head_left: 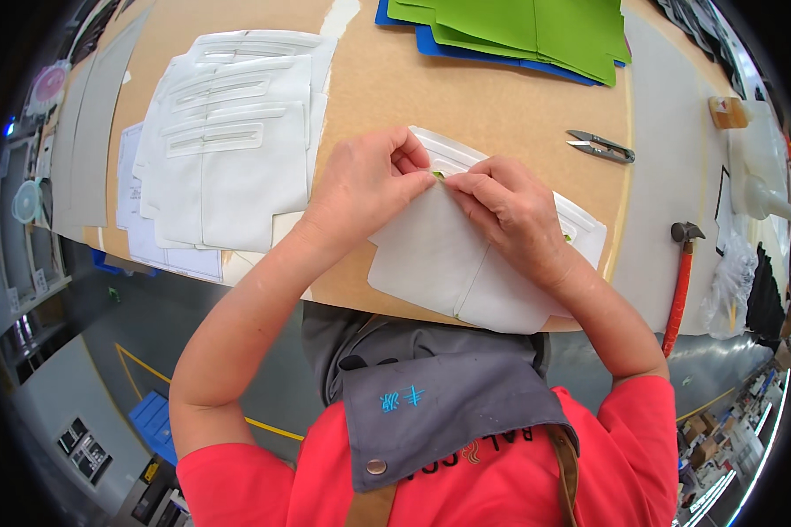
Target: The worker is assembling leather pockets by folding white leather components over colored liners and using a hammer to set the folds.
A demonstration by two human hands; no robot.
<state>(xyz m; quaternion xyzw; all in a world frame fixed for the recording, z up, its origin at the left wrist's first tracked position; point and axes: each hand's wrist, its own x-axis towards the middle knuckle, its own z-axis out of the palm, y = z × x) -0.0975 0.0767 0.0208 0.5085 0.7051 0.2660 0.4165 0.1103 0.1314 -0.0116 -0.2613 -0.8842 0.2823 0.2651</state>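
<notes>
A white cut panel (422, 255) of sheet material lies in front of me, with a long raised slot near its far edge and a seam line down its middle. At the slot's near edge my left hand (369, 176) pinches the panel between thumb and fingertips. Close beside it, my right hand (511, 215) is closed in a pinch on the same edge. A small bit of green (439, 175) shows between the fingertips. More green peeks out at the slot's right end, past my right hand. My fingers hide most of the slot.
Several similar white panels (237, 184) are stacked at left over printed paper sheets (176, 259). Green panels (527, 35) lie on blue ones at the far edge. To the right are thread snips (602, 147), a red-handled hammer (679, 285), a plastic bag (731, 290) and a small amber bottle (728, 112).
</notes>
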